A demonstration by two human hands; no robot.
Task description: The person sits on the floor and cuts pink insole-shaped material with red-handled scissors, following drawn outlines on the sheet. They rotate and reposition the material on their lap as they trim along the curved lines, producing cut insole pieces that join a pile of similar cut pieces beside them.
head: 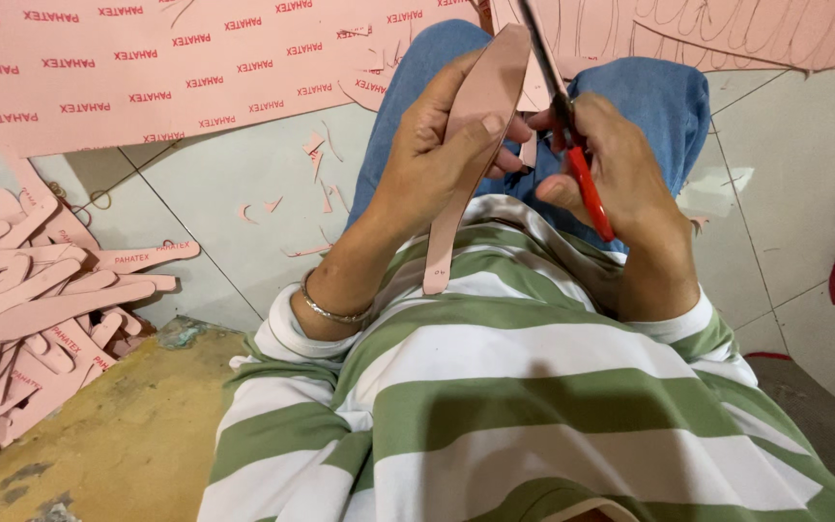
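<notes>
Insole (pixel 475 135) pink, long, tapered, flat.

Head-worn view, steeply down, close.

The scissors (pixel 572 145) run past the top edge, their blade tips unseen. Beside them, the right hand (pixel 611 164) hides the handle loops. The pink strip (pixel 471 145) covers the left hand's (pixel 427 145) palm.
</notes>
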